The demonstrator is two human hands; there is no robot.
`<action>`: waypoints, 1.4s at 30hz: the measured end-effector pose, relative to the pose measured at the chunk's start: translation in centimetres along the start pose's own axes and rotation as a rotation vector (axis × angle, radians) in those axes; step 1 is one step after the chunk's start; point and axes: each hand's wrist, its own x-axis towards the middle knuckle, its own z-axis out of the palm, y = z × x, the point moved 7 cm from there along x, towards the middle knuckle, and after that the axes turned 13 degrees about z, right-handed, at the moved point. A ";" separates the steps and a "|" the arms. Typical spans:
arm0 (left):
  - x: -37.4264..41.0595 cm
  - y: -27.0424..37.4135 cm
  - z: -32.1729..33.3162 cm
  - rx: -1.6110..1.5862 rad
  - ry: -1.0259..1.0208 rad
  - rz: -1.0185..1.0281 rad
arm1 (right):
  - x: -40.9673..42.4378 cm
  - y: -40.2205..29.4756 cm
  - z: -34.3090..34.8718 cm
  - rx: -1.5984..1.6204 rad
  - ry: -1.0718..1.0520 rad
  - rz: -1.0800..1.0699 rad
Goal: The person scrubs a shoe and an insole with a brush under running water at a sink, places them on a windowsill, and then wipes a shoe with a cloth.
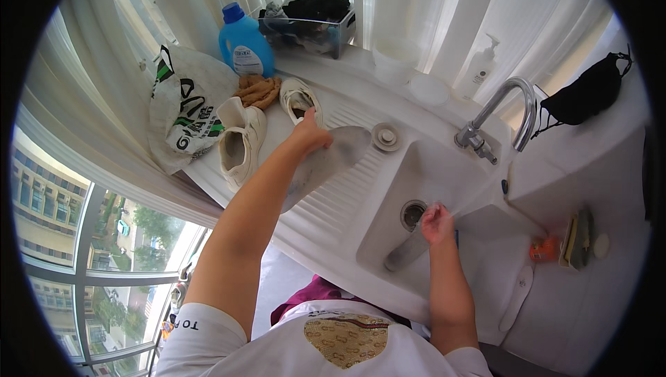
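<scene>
My left hand [312, 135] reaches over the drainboard, a fingertip at the opening of a white shoe [302, 97] and the thumb apart, above a grey insole-like piece [333, 163]; whether it grips anything is unclear. A second white shoe [242, 143] lies to its left, its tongue raised. Over the sink basin [380, 221], my right hand [437, 223] has curled fingers in what looks like a thin stream of water from the chrome tap [526, 111]. Close by it, over the drain [413, 214], slants a blurred grey elongated piece [408, 252]; a hold on it cannot be made out.
Behind the shoes are a blue detergent bottle [247, 44], brown cloth [258, 91], a printed bag [182, 111] and a clear bin [333, 39] of dark cloth. A drain strainer [386, 136] lies by the basin. A pump bottle [476, 72], black mask [583, 93], brush [577, 236] and pale insole-shaped piece [516, 299] are rightward.
</scene>
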 end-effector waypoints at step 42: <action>-4.1 -6.4 -4.1 0.177 0.056 0.176 | 7.0 4.1 19.1 -1.962 0.645 -1.111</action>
